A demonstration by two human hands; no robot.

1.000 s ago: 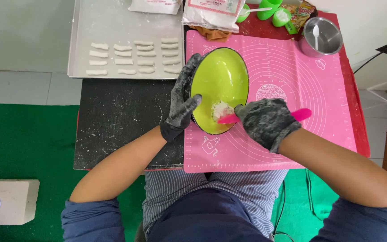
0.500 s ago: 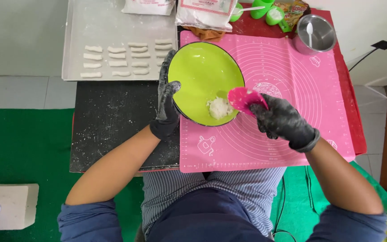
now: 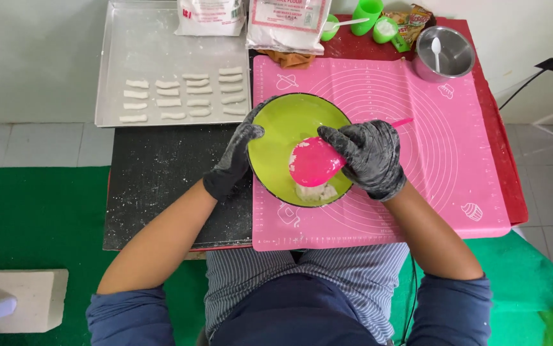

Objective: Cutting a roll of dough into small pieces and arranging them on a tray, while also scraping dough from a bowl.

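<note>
While the green bowl [image 3: 289, 138] sits on the pink silicone mat [image 3: 430, 160], I see my left hand [image 3: 234, 157], in a black glove, curled over its left rim, fingers clamped on the edge. My right hand [image 3: 369, 157], also gloved, grips a pink spatula [image 3: 315, 161]: the blade lies just left of my fingertips, over the bowl's inside, and the handle tip pokes out past my knuckles to the right. A lump of white dough [image 3: 315, 191] rests in the bowl bottom, just below the blade and my right fingers.

Beyond my left fingers lies a metal tray [image 3: 161, 38] with rows of small dough strips [image 3: 180, 96]; two flour bags [image 3: 286, 22] stand above the bowl. A steel cup [image 3: 444, 52] with a spoon stands well up and right of my right hand, near green cups [image 3: 367, 14].

Both forearms angle inward from the bottom. Bare mat stretches right of my right hand to the table edge; a dusty black board [image 3: 161, 186] lies under my left wrist.
</note>
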